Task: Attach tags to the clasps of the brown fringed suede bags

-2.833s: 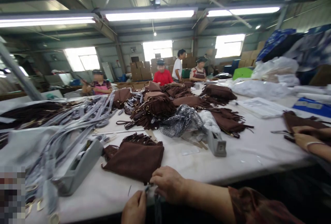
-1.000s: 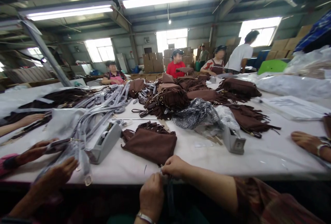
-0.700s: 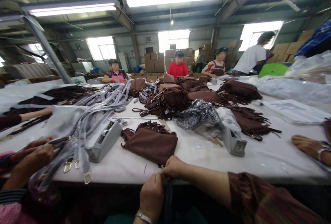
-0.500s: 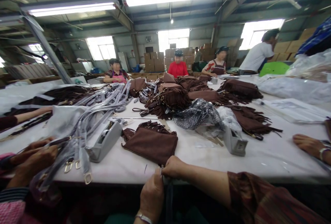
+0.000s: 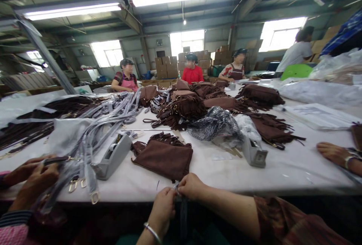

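Note:
At the table's front edge, my left hand [image 5: 164,204] and my right hand [image 5: 192,187] meet with fingertips pinched together. Between them is the end of a plastic-wrapped strap [image 5: 183,216], whose length hangs down below the edge. Just beyond my fingers lies a flat brown bag [image 5: 164,157], its near corner almost touching them. Dark fringe [image 5: 166,138] spreads out behind that bag. The small fitting at my fingertips is mostly covered, so I cannot make out whether it is joined to the bag.
Grey tape dispensers [image 5: 113,156] [image 5: 254,154] stand left and right of the bag. Wrapped straps [image 5: 96,124] heap up at left, brown fringed bags [image 5: 183,105] behind. A co-worker's hands [image 5: 42,173] handle a strap at left; another person's hand [image 5: 333,154] rests at right.
My left hand has turned and its fingers now sit slightly apart from the right's. At far left, a co-worker's outstretched arm has drawn back from the dark straps. The view has shifted slightly.

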Motion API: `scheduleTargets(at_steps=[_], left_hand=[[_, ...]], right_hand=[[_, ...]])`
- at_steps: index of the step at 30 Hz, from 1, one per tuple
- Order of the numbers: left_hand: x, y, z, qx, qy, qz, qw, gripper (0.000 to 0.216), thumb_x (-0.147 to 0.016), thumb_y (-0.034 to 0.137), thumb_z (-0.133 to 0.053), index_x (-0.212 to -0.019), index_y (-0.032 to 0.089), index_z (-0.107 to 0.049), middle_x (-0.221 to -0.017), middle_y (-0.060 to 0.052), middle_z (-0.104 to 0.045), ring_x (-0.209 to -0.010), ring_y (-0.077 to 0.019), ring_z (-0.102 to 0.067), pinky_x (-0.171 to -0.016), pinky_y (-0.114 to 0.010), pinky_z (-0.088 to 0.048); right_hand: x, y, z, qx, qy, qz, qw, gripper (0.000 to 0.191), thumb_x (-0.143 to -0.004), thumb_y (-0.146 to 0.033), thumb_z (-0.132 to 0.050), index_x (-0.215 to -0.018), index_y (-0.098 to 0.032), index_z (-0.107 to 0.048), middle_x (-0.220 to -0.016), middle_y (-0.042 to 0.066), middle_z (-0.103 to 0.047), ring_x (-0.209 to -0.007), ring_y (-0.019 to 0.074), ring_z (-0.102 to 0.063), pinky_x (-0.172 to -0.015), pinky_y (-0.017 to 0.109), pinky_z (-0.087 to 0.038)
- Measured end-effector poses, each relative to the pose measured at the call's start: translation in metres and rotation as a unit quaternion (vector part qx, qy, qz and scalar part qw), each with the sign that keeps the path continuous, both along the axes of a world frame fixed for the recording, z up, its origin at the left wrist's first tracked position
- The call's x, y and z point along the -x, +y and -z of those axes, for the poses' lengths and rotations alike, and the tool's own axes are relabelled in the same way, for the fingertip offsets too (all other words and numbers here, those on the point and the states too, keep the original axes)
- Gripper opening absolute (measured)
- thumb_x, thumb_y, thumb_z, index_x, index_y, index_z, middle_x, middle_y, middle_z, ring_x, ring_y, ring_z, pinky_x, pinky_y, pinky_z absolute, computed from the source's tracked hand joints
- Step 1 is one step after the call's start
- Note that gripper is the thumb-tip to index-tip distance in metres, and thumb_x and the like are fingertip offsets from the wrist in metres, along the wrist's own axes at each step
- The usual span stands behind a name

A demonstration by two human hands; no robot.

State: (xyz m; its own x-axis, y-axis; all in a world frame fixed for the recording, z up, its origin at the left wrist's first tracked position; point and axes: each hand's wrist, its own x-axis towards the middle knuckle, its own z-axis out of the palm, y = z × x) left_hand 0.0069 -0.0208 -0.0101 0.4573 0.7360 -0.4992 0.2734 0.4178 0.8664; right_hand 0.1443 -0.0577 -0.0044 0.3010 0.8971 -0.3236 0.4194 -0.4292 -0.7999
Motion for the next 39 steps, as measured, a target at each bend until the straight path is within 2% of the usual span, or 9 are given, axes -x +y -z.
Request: scheduleTargets(at_steps=[4,8,13,17,20,24,27,31,39], left_hand=[[0.002,-0.002,-0.006,0.195,-0.141,-0.063,0.968,0.021,-0.094,0.023,-0.038,-0.077,0.015,-0.047,-0.054,0.010,-0.030,-0.038,-0.0011,-0.019,-0.041,-0.014,-0.009],[0.005,-0.001,-0.010,0.380,-0.250,-0.104,0.885,0.027,-0.098,0.023,-0.033,-0.077,0.014,-0.046,-0.051,0.013,-0.025,-0.033,0.0012,-0.018,-0.037,-0.009,-0.007],[0.005,0.001,-0.013,0.415,-0.263,-0.090,0.866,0.033,-0.099,0.028,-0.031,-0.072,0.016,-0.044,-0.047,0.014,-0.018,-0.030,0.0002,-0.016,-0.036,-0.010,-0.005],[0.002,-0.003,-0.010,0.269,-0.155,-0.086,0.947,0.033,-0.098,0.029,-0.030,-0.072,0.017,-0.046,-0.048,0.012,-0.023,-0.034,-0.0020,-0.013,-0.039,-0.015,-0.006],[0.002,-0.007,-0.004,-0.007,-0.013,-0.046,0.999,0.030,-0.094,0.028,-0.039,-0.069,0.017,-0.052,-0.050,0.006,-0.036,-0.039,-0.0061,-0.025,-0.042,-0.020,-0.016],[0.009,-0.012,0.011,-0.417,0.154,0.032,0.895,0.029,-0.090,0.022,-0.046,-0.062,0.019,-0.055,-0.060,-0.005,-0.058,-0.058,-0.0165,-0.052,-0.056,-0.029,-0.032],[0.014,-0.015,0.023,-0.556,0.216,0.068,0.799,0.029,-0.091,0.016,-0.041,-0.066,0.021,-0.055,-0.065,-0.006,-0.063,-0.061,-0.0188,-0.058,-0.060,-0.030,-0.035],[0.016,-0.016,0.033,-0.611,0.237,0.071,0.752,0.028,-0.088,0.007,-0.040,-0.070,0.020,-0.056,-0.064,-0.006,-0.062,-0.058,-0.0189,-0.057,-0.056,-0.029,-0.033],[0.017,-0.018,0.021,-0.425,0.076,-0.020,0.902,0.019,-0.076,0.007,-0.062,-0.067,0.021,-0.052,-0.060,-0.001,-0.039,-0.056,-0.0176,-0.040,-0.059,-0.025,-0.035]], right_hand=[[0.004,-0.003,0.005,-0.059,0.019,0.006,0.998,0.018,-0.067,-0.012,-0.059,-0.062,-0.015,-0.076,-0.055,0.000,-0.066,-0.053,0.0102,-0.054,-0.048,0.019,-0.032],[0.008,-0.005,0.013,-0.092,0.019,0.025,0.995,0.018,-0.067,-0.011,-0.058,-0.063,-0.015,-0.075,-0.060,0.002,-0.069,-0.058,0.0117,-0.058,-0.052,0.020,-0.035],[0.012,-0.003,0.017,-0.114,0.025,0.055,0.992,0.019,-0.067,-0.013,-0.057,-0.062,-0.016,-0.074,-0.062,0.002,-0.071,-0.062,0.0131,-0.062,-0.055,0.020,-0.038],[0.013,0.000,0.015,-0.095,-0.019,0.024,0.995,0.023,-0.068,-0.014,-0.053,-0.062,-0.017,-0.075,-0.061,0.002,-0.071,-0.059,0.0135,-0.062,-0.053,0.021,-0.036],[0.008,0.001,0.012,-0.092,-0.079,-0.034,0.992,0.021,-0.068,-0.015,-0.055,-0.063,-0.016,-0.076,-0.061,0.004,-0.071,-0.059,0.0150,-0.061,-0.052,0.023,-0.033],[-0.011,0.000,-0.005,-0.108,-0.122,-0.077,0.984,0.020,-0.070,-0.015,-0.057,-0.074,-0.017,-0.077,-0.073,0.005,-0.074,-0.069,0.0166,-0.064,-0.060,0.023,-0.039],[-0.029,0.001,-0.027,-0.158,-0.155,-0.105,0.970,0.025,-0.078,-0.016,-0.054,-0.086,-0.020,-0.077,-0.083,0.004,-0.074,-0.080,0.0169,-0.065,-0.073,0.023,-0.044],[-0.042,0.013,-0.052,-0.211,-0.189,-0.241,0.928,0.025,-0.082,-0.018,-0.057,-0.098,-0.022,-0.076,-0.100,0.006,-0.070,-0.094,0.0173,-0.063,-0.085,0.023,-0.044],[-0.025,0.048,-0.068,-0.158,-0.320,-0.461,0.813,0.040,-0.077,-0.020,-0.065,-0.115,-0.033,-0.070,-0.110,0.005,-0.068,-0.090,0.0209,-0.062,-0.070,0.028,-0.043]])
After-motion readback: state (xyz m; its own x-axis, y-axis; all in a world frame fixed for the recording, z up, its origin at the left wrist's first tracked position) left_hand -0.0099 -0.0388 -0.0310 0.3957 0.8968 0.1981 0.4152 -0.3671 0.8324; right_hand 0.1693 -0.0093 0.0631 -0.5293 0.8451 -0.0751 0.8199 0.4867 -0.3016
